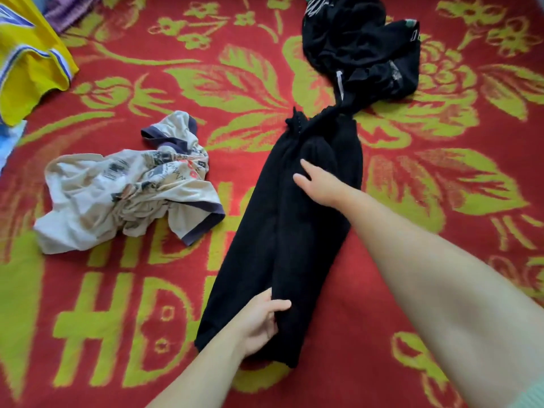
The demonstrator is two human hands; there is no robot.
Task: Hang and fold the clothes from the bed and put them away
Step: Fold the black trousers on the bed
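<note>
A long black garment (282, 245) lies stretched out lengthwise down the middle of the bed. My left hand (262, 322) grips its near end, thumb on top and fingers curled under the cloth. My right hand (321, 184) rests flat on its upper part, fingers straight and pressing down. At the far end the black garment runs into a crumpled black heap (362, 48) with white print and a white drawstring. A crumpled cream printed t-shirt with dark blue cuffs (126, 187) lies to the left, clear of both hands.
A red blanket with green floral pattern and letters (441, 178) covers the bed. A yellow garment with blue and white trim (29, 60) lies at the far left corner, a purple cloth (70, 10) behind it and a light blue piece (8, 139) at the left edge.
</note>
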